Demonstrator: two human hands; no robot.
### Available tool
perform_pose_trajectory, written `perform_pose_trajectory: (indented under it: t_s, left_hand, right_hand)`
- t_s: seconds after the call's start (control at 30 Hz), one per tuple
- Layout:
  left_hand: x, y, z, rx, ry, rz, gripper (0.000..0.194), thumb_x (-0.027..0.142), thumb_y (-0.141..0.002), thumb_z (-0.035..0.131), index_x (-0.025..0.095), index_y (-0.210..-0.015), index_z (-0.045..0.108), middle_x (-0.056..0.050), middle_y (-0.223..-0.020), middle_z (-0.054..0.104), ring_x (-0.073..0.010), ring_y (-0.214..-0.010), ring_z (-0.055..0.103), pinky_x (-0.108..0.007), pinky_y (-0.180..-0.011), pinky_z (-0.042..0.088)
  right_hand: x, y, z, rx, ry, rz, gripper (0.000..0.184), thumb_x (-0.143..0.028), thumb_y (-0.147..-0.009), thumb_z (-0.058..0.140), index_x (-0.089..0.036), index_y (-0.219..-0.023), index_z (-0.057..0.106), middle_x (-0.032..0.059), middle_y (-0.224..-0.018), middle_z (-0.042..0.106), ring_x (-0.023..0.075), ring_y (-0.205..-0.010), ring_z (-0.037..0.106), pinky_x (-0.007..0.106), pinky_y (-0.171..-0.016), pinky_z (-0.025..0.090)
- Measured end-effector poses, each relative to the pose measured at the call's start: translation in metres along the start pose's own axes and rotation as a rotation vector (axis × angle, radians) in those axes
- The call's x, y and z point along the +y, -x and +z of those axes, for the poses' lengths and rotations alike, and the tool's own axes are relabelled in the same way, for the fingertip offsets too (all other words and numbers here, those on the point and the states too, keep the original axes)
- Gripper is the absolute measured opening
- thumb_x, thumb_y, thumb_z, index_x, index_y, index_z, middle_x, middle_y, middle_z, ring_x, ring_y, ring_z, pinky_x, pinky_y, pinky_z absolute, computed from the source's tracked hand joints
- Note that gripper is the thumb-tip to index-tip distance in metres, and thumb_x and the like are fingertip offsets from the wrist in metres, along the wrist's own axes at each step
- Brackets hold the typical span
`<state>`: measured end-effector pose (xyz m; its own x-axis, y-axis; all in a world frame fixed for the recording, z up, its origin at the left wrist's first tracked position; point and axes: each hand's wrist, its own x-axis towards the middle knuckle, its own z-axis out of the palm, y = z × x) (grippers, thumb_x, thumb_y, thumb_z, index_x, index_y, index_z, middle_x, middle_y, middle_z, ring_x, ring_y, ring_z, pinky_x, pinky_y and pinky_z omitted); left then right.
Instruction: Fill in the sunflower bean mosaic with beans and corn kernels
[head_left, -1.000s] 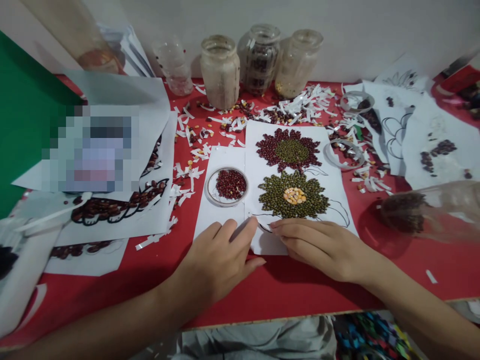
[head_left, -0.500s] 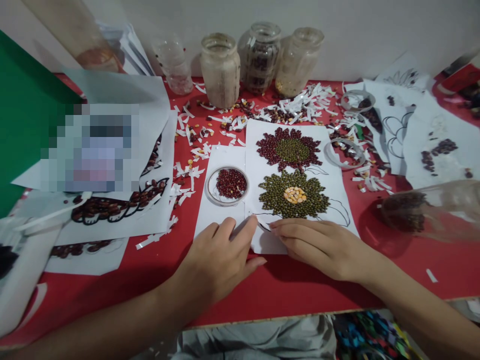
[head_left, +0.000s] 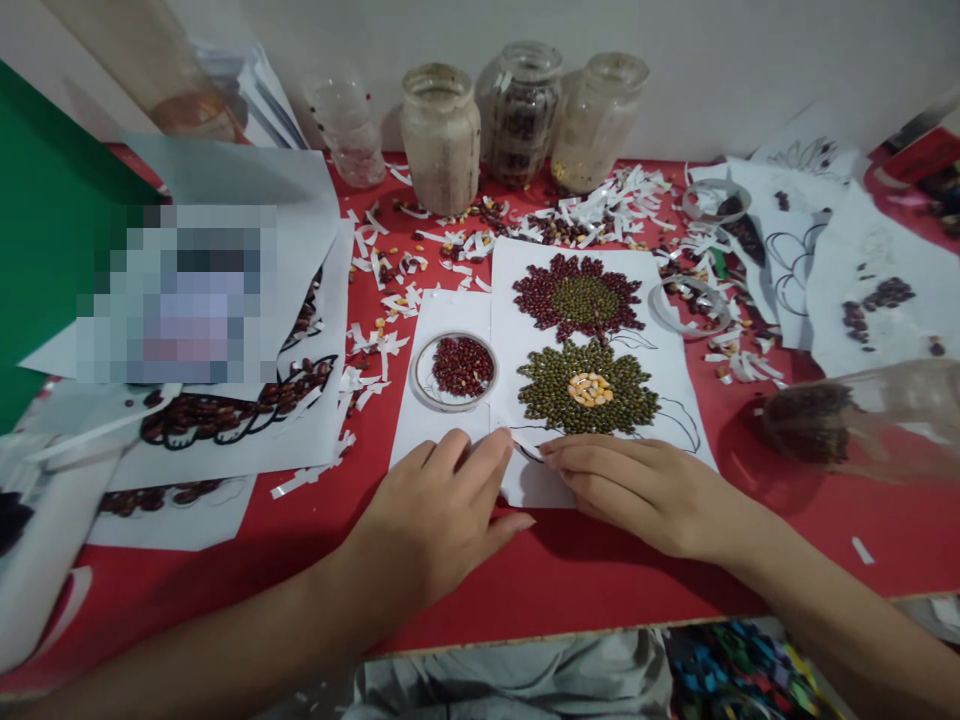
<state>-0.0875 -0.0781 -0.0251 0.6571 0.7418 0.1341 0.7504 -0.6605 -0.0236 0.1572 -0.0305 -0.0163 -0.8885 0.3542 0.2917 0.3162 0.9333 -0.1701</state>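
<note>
The left hand [head_left: 444, 505] lies half open, seemingly empty; the right hand [head_left: 645, 488] bunches at the flower sheet [head_left: 504, 340] — hold unclear — apparently close work whose next move calls for steadiness.

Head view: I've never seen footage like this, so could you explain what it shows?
There is no machine: these are a person's bare left hand and right hand, seen by a camera worn on the head, looking forward and down. Both are at the near part of a white sheet bearing a dark-red seed flower and a green one. Left lies a shallow dish of dark-red seeds. Farther back on the red table are jars and paper scraps. Whether either hand holds anything, I cannot tell.
</note>
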Motion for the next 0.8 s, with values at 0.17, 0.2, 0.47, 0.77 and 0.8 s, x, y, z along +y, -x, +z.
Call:
perform_pose_trajectory:
  t_s: [0.17, 0.2, 0.47, 0.77, 0.8]
  left_hand:
    - [-0.007, 0.001, -0.002, 0.114, 0.106, 0.007, 0.050, 0.044, -0.107, 0.036, 0.006, -0.121, 0.065, -0.013, -0.121, 0.069, -0.0235, -0.089, 0.059, -0.035, -0.070, 0.049]
    - [-0.008, 0.001, -0.003, 0.125, 0.126, 0.007, 0.048, 0.043, -0.106, 0.037, 0.007, -0.119, 0.066, -0.013, -0.121, 0.070, -0.0237, -0.089, 0.059, -0.035, -0.070, 0.050]
    - [-0.018, -0.004, -0.003, 0.104, 0.230, -0.015, 0.037, 0.035, -0.108, 0.037, 0.013, -0.117, 0.065, -0.008, -0.113, 0.073, -0.0212, -0.089, 0.064, -0.034, -0.073, 0.053]
    - [-0.020, -0.005, 0.000, 0.081, 0.203, -0.006, 0.033, 0.033, -0.107, 0.040, 0.016, -0.121, 0.066, -0.006, -0.115, 0.073, -0.0206, -0.090, 0.063, -0.034, -0.074, 0.052]
    - [-0.021, -0.005, 0.000, 0.069, 0.199, -0.006, 0.033, 0.033, -0.107, 0.040, 0.016, -0.122, 0.065, -0.006, -0.116, 0.073, -0.0204, -0.090, 0.063, -0.034, -0.074, 0.052]
  right_hand:
    - [0.002, 0.003, 0.002, 0.003, 0.006, -0.008, 0.019, -0.012, -0.101, 0.044, -0.012, -0.098, 0.063, 0.0127, -0.104, 0.075, 0.0215, -0.108, 0.071, 0.033, -0.082, 0.066]
    - [0.003, 0.003, 0.003, 0.005, 0.006, -0.010, 0.018, -0.012, -0.101, 0.045, -0.011, -0.098, 0.063, 0.0130, -0.105, 0.075, 0.0221, -0.109, 0.071, 0.033, -0.081, 0.066]
    - [0.002, 0.002, 0.001, 0.006, 0.017, -0.017, 0.019, -0.010, -0.100, 0.045, -0.009, -0.097, 0.064, 0.0138, -0.105, 0.075, 0.0233, -0.108, 0.072, 0.034, -0.080, 0.067]
    - [-0.002, -0.002, -0.002, 0.003, 0.036, -0.025, 0.033, -0.011, -0.103, 0.036, -0.009, -0.093, 0.067, 0.0124, -0.099, 0.076, 0.0226, -0.101, 0.073, 0.033, -0.077, 0.067]
    - [-0.002, -0.003, -0.002, -0.001, 0.034, -0.018, 0.034, -0.011, -0.103, 0.035, -0.009, -0.093, 0.067, 0.0125, -0.099, 0.076, 0.0225, -0.101, 0.073, 0.033, -0.076, 0.067]
